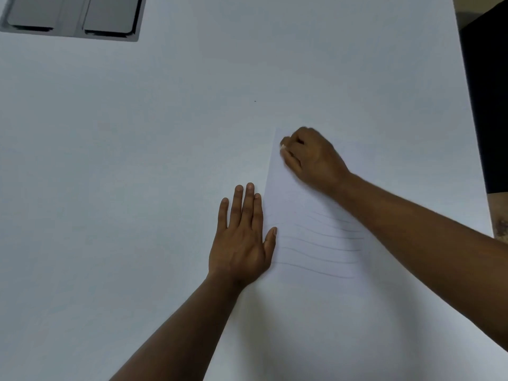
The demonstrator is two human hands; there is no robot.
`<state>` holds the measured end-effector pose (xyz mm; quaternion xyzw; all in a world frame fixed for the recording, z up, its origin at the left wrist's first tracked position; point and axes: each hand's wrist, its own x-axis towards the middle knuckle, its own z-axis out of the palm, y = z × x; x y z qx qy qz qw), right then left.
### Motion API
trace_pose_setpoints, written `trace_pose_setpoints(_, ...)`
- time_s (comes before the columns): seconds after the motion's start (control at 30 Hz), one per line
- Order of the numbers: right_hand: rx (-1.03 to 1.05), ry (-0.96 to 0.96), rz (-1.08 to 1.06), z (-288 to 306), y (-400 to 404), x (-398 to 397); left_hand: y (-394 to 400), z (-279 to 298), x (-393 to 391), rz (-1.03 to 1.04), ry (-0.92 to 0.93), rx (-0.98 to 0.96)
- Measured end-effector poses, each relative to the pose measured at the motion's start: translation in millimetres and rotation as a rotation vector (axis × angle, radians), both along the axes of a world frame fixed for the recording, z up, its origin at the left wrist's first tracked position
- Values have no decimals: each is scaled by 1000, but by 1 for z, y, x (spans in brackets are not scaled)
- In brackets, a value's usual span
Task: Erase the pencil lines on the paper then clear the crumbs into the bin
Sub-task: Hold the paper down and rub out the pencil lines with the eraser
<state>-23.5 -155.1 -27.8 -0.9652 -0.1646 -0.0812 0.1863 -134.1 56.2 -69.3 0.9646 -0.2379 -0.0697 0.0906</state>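
Pinching white eraser (282,146) in right grip (310,158), upper paper (316,298). Left grip (242,237) released, flat beside pencil lines (321,240) on surface (137,160).

White table (137,160): paper (302,312) with pencil lines (321,243); my left hand (242,240) flat at its edge; my right hand (310,158) pinching eraser (282,147).

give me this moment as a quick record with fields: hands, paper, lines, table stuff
left hand: flat, fingers straight, resting on the table at the paper's left edge, thumb touching the sheet
right hand: curled round a small white eraser, near the paper's far left corner
paper: white sheet lying flat on the table
pencil lines: several wavy ones still visible mid-sheet
far left: grey recessed panel in the tabletop
bin: not in view
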Motion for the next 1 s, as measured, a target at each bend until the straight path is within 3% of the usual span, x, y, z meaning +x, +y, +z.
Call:
trace_pose_setpoints(0.17, 52, 1, -66, 6, 8, -14, 0, 0, 1, 0, 2, -1)
trace_pose_setpoints(0.3, 114, 133, 222, 2, 29, -77, 1, -2, 0, 5, -43, -43)
trace_pose_setpoints(0.4, 70, 145, 299, -8, 28, -81, 1, -3, -1, 9, -52, -60)
trace_pose_setpoints(0.63, 41, -8, -90, -10, 10, -24, 0, -4, 0, 12, 5, -29)
trace_pose_setpoints(0.77, 280, 143, -254, 7, 21, -58, 2, -3, 0, 11, 1, -45)
trace_pose_setpoints(0.93, 585, 172, -632, 16, 48, -134, 3, -2, 1, 11, -4, -108)
trace_pose_setpoints(1.0, 633, 173, -666, 8, 56, -151, 4, -1, 2, 27, 32, -147)
